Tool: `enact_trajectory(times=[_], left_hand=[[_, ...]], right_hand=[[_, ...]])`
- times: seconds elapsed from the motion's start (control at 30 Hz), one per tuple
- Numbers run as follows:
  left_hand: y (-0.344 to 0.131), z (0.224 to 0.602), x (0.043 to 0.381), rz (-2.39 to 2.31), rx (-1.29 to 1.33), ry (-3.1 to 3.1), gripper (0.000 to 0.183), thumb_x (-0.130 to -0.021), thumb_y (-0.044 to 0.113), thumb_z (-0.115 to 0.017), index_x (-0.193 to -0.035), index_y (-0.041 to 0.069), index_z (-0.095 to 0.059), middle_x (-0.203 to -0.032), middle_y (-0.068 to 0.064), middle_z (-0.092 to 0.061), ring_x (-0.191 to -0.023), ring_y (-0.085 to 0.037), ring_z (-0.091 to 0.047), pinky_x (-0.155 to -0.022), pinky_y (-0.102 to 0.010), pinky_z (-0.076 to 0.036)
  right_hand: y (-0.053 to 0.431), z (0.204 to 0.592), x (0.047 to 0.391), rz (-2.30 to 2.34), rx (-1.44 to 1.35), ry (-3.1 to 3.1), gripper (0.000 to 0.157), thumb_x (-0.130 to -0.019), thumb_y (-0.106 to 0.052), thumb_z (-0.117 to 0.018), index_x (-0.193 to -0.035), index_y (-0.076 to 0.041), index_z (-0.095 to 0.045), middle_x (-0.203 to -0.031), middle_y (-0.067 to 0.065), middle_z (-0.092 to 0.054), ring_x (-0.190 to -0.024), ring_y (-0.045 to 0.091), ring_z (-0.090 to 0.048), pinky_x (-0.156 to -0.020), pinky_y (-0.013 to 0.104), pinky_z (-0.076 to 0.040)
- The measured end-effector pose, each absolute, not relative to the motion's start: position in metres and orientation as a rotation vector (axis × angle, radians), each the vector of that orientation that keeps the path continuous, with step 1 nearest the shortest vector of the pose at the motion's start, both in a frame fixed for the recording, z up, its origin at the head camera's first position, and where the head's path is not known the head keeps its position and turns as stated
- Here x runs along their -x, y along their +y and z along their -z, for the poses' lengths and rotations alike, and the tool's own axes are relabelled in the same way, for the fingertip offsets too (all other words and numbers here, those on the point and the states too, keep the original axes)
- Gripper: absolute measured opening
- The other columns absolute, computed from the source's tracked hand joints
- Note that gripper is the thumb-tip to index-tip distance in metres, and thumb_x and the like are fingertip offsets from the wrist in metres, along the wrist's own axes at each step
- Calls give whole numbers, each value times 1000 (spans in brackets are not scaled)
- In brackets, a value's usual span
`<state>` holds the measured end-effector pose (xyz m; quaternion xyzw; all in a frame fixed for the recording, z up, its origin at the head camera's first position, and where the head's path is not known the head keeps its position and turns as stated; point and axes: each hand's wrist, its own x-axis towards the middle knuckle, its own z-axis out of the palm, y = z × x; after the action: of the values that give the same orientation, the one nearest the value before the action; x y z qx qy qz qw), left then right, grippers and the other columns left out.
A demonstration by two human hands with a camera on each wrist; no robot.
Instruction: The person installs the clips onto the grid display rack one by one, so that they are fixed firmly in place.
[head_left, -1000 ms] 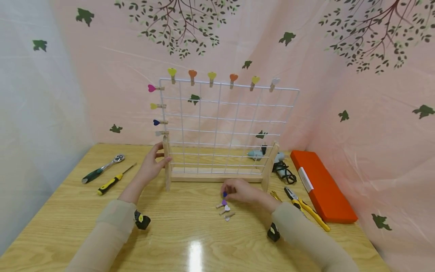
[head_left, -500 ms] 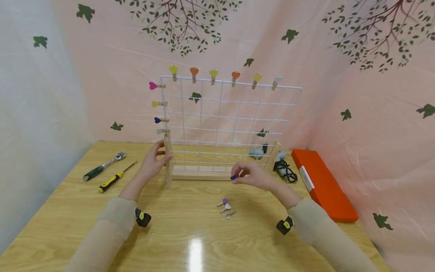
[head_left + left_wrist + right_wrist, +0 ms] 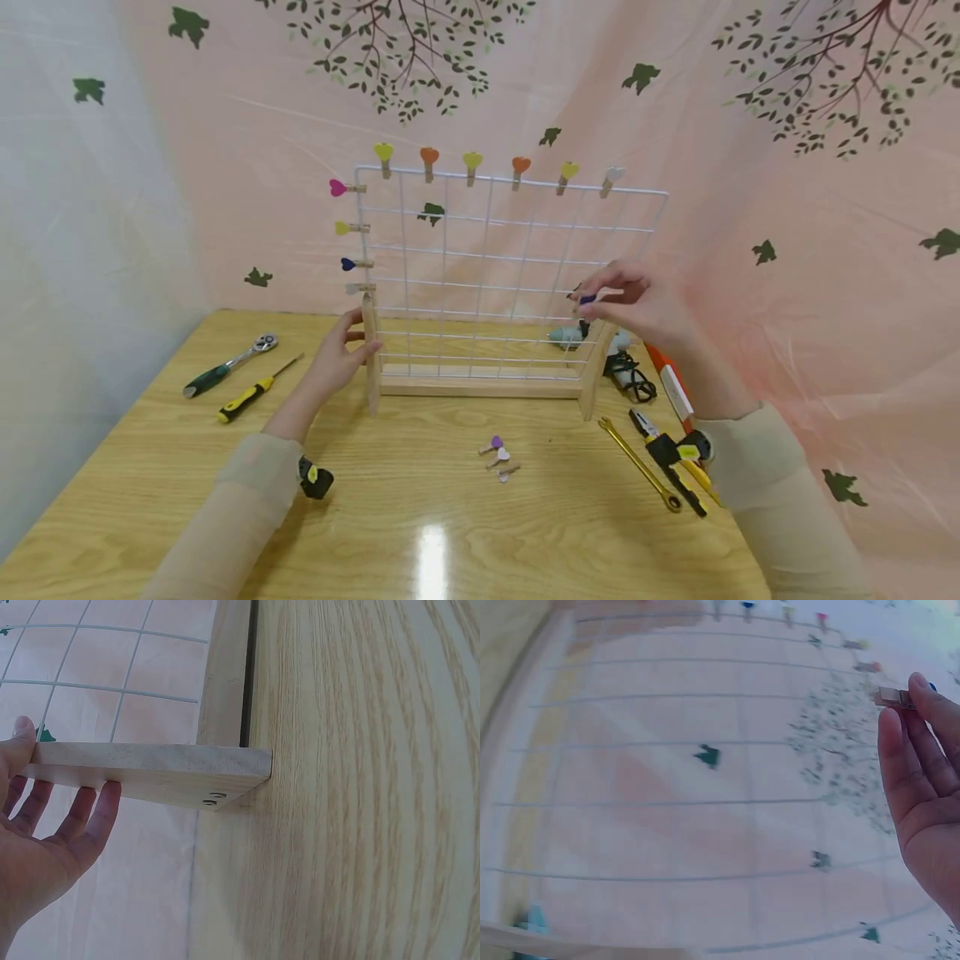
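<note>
Right hand [image 3: 652,317] pinches a blue heart peg [image 3: 587,300] by the rack [image 3: 480,388]

The blue heart peg is in front of the rack, near the top of its right post [image 3: 591,383], clamped between the thumb and fingers of the right hand; its wooden end sticks out past the fingertips. Whether it touches the rack's wire cannot be told.

The left hand [image 3: 337,358] grips the rack's left post [image 3: 372,392], thumb on one side and fingers on the other.

Six heart pegs [image 3: 521,165] stand along the rack's top edge, coloured yellow, orange, yellow, orange, yellow and white from left to right. Four more pegs [image 3: 348,264] are clipped down its left edge: pink, yellow, dark blue and a pale one lowest. Three loose pegs [image 3: 503,456] lie on the table [image 3: 375,517] in front of the rack, a purple one nearest it.

Left of the rack lie a ratchet [image 3: 232,365] and a yellow-and-black screwdriver [image 3: 247,403]. At its right end a glue gun [image 3: 566,337] lies behind the wires. A gold wrench [image 3: 637,460] and pliers [image 3: 645,426] lie in front and to the right of the rack, with a red box [image 3: 660,362] beyond them, partly hidden by the right arm.
</note>
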<state>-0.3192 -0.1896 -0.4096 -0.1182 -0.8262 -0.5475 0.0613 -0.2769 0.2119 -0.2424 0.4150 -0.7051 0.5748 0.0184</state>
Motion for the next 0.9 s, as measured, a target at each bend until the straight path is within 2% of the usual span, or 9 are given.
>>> enact_trajectory(times=[0.07, 0.17, 0.37, 0.6, 0.9], left_hand=[[-190, 410, 319, 1649, 359, -2495, 60, -88, 27, -55, -139, 14, -25, -136, -13, -33, -114, -33, -44, -75, -42, -52], [-190, 410, 320, 1638, 368, -2495, 60, -88, 25, -55, -139, 13, -25, -136, -14, -33, -113, -34, -44, -74, -42, -52], [-190, 410, 319, 1643, 351, -2511, 60, -89, 20, -55, -139, 12, -24, -136, -14, -33, -114, -34, -44, -75, -42, -52], [-189, 406, 316, 1693, 353, -2493, 59, -89, 15, -55, -139, 8, -24, -137, -18, -30, -115, -38, -41, -77, -49, -50], [-190, 410, 320, 1636, 361, -2501, 62, -88, 24, -55, -139, 12, -24, -137, -14, -32, -114, -34, -43, -75, -41, -52]], right_hand=[[218, 226, 277, -1824, -1317, -2068, 13, -78, 17, -55, -86, 8, -60, -93, 13, -60, -78, 23, -60, -68, 28, -54], [228, 201, 280, -1827, -1320, -1901, 11, -78, 21, -51, -85, 16, -58, -92, 18, -60, -78, 27, -59, -69, 29, -54], [240, 164, 297, -1574, -1199, -1710, 11, -75, 18, -57, -84, 23, -55, -86, 18, -63, -77, 26, -58, -69, 25, -53], [236, 142, 307, -1348, -1070, -1666, 14, -76, 11, -62, -86, 20, -58, -82, 16, -62, -73, 21, -58, -72, 21, -51], [241, 143, 323, -1107, -913, -1870, 9, -79, 3, -62, -86, 9, -64, -81, 10, -62, -72, 14, -56, -70, 16, -49]])
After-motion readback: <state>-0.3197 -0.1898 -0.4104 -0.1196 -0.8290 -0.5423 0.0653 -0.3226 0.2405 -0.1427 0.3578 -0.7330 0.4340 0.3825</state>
